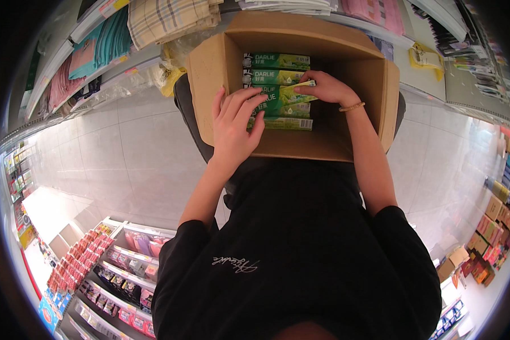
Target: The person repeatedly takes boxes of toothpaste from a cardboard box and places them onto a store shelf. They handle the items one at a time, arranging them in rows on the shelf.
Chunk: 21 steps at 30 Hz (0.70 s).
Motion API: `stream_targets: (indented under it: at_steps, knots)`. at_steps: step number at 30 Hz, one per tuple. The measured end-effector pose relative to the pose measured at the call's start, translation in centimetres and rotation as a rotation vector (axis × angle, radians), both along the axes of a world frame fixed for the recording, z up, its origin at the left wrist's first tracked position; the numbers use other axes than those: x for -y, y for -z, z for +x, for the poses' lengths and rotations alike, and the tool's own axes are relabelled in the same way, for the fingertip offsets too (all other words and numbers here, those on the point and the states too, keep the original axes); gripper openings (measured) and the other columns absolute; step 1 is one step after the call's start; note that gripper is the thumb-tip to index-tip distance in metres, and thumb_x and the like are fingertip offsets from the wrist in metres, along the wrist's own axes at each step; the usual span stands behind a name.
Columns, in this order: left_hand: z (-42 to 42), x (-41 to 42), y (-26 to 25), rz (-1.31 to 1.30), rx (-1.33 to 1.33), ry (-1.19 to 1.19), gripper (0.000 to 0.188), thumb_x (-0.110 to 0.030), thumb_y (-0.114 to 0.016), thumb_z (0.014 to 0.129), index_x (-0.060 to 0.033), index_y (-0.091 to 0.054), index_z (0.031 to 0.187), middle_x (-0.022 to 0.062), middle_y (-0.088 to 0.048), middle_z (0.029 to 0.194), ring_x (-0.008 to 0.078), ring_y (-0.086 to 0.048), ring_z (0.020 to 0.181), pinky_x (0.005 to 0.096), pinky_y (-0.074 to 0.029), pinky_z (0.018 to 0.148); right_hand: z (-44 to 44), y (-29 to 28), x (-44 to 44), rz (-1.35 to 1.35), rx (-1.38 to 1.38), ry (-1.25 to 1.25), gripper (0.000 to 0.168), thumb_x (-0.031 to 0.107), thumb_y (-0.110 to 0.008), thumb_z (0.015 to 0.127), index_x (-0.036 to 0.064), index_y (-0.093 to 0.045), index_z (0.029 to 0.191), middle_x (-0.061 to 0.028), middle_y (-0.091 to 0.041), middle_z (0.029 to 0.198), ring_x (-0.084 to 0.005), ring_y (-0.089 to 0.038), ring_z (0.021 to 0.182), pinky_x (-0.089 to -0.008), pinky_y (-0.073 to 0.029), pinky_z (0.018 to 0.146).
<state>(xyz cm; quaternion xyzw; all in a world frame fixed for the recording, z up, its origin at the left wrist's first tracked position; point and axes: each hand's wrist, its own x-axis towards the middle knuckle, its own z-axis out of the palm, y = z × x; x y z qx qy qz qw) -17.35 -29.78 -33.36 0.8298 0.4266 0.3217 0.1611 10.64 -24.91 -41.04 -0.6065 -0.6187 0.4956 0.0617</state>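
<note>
An open cardboard carton (297, 144) rests on my lap. Inside it, several green Darlie toothpaste boxes (276, 61) lie in a row on the left side. My right hand (329, 87) pinches the right end of one toothpaste box (287, 95), which is tilted over the others with its right end raised. Over the left end of that same box is my left hand (238, 123), fingers spread and thumb apart. Whether its fingertips touch the box is hard to tell. Part of the row is hidden behind both hands.
Shelves ahead hold folded towels (170, 19) and yellow packaging (426, 61). Beneath the carton shows a black seat-like edge (191, 114). Tiled floor (153, 140) runs on both sides. Behind left stands a display rack (127, 263); cardboard boxes (493, 221) are stacked at far right.
</note>
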Motion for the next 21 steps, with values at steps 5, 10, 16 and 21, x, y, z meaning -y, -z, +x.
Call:
stream_targets:
  at_steps: [5,10,16,21]
  knots:
    - [0.1,-0.1,0.0,0.001,0.004,0.012,0.032,-0.002,-0.072,0.081,-0.0127,-0.069,0.111,0.0008,-0.066,0.121,0.0226,-0.064,0.113,0.0495,-0.031,0.116,0.7,3.1,0.2,0.048,0.053,-0.054,0.052,0.047,-0.077,0.088,0.001,-0.071,0.110,-0.0172,-0.072,0.109,-0.0279,-0.068,0.101,-0.0370,-0.052,0.088]
    - [0.1,0.0,0.0,-0.017,-0.011,-0.001,0.029,-0.003,-0.071,0.083,-0.0124,-0.071,0.110,0.0008,-0.069,0.121,0.0221,-0.064,0.115,0.0485,-0.030,0.118,0.0,3.2,0.3,-0.105,0.158,-0.170,0.047,0.045,-0.081,0.081,0.004,-0.077,0.104,-0.0147,-0.075,0.101,-0.0292,-0.070,0.095,-0.0385,-0.054,0.085]
    - [0.2,0.0,-0.1,-0.023,-0.022,-0.005,0.027,-0.003,-0.071,0.083,-0.0128,-0.071,0.109,0.0004,-0.069,0.121,0.0218,-0.064,0.113,0.0483,-0.029,0.119,-1.2,4.0,0.9,-0.114,0.330,-0.191,0.038,0.038,-0.076,0.083,0.007,-0.079,0.105,-0.0166,-0.075,0.109,-0.0343,-0.071,0.100,-0.0429,-0.056,0.087]
    - [0.2,-0.1,-0.1,-0.017,-0.016,-0.004,0.027,-0.002,-0.070,0.083,-0.0130,-0.071,0.109,0.0001,-0.069,0.120,0.0216,-0.065,0.112,0.0483,-0.029,0.119,-0.2,2.2,0.0,-0.211,0.492,-0.033,0.039,0.034,-0.069,0.090,-0.002,-0.074,0.105,-0.0242,-0.072,0.113,-0.0396,-0.068,0.107,-0.0466,-0.055,0.092]
